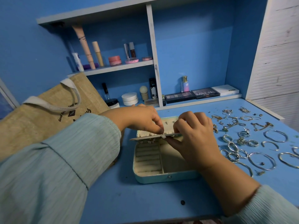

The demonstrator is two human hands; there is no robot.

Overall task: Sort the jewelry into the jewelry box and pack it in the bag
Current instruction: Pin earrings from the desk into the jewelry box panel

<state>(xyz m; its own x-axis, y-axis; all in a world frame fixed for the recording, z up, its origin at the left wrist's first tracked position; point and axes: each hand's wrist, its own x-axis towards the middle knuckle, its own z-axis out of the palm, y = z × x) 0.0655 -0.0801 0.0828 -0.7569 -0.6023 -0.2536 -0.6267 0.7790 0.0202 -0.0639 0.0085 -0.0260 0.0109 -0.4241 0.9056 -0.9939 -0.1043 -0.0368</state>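
Mint-green jewelry box point(161, 177) lies open, long axis across the desk point(145, 202); left hand point(142, 118) and right hand point(195, 136) pinch its inner flap point(145, 138).

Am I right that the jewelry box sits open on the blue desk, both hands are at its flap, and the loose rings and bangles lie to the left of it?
Not quite. In the head view the loose jewelry lies to the right of the jewelry box, not the left; the burlap bag is on the left. The rest holds: the box is open on the blue desk, with the left hand and right hand at its flap.
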